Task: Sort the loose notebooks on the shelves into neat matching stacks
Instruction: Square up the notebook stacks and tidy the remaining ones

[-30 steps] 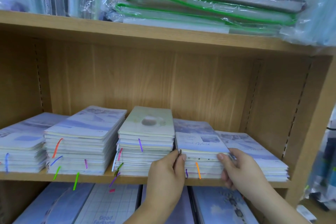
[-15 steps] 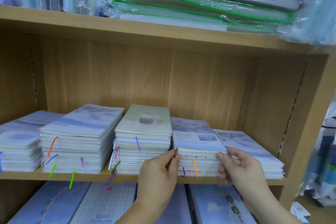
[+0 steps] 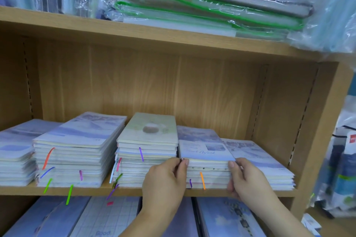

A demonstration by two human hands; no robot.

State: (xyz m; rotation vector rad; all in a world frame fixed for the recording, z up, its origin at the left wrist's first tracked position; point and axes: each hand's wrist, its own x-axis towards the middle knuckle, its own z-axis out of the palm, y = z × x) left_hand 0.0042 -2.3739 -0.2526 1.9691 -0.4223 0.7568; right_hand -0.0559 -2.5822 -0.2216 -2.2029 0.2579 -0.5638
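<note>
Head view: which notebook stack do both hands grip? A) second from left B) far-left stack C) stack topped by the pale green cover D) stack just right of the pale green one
D: the left hand and the right hand grip the two front corners of the fourth notebook stack, just right of the pale green-topped stack.

The leftmost stack (image 3: 13, 152) runs off the left edge; lower-shelf notebooks (image 3: 107, 217) are cut by the bottom edge. The right hand (image 3: 248, 181) hides the fourth stack's (image 3: 208, 176) right side. Its cover lettering is too blurred to read.
</note>
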